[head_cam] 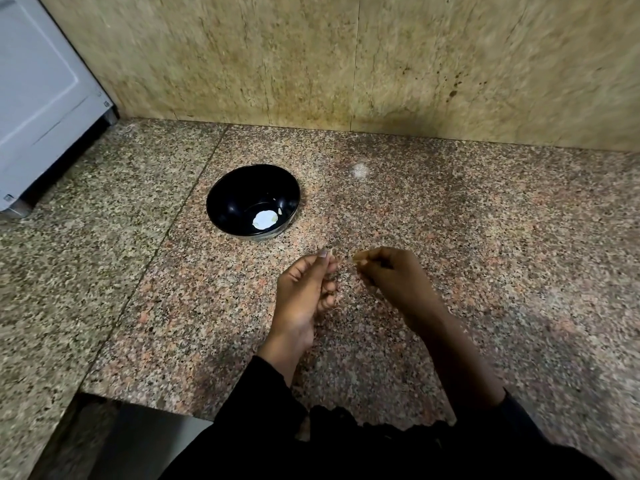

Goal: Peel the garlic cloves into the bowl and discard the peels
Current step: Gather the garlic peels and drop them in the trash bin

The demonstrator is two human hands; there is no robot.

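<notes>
Garlic clove [357,258], kinda blurry, was pinched in the right hand [391,275] near the counter's [485,237] middle. Left hand [304,289] had curled fingers pinching something tiny, can't tell what. Black bowl [235,192] sat just beyond, far-left.

We can't read any text here, no labels, brands, numbers or signs on anything, not on the bowl [252,202], the counter [450,220], the wall [346,64] or the white appliance [41,91] on the left
</notes>
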